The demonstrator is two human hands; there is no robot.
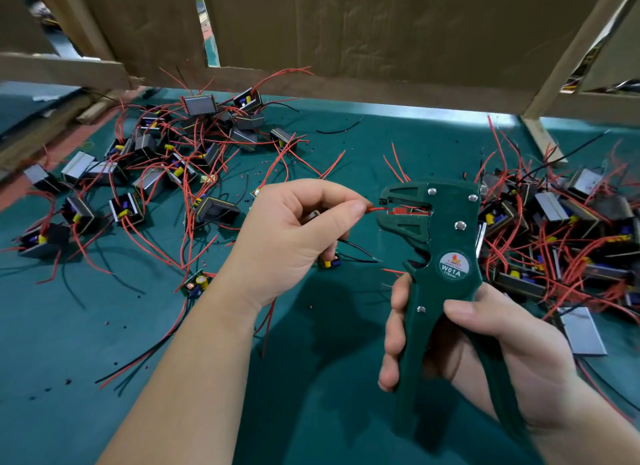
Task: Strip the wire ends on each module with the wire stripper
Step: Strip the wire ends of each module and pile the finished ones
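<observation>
1. Left hand (pixel 287 243): bare; thumbnail cut short, plain.
2. Left forearm (pixel 194 378): bare along its whole visible length, down to the lower edge of the view.
3. Right hand (pixel 485 340): bare; thumbnail short, plain.
4. Right forearm (pixel 581 430): bare, down to the lower right corner.
</observation>
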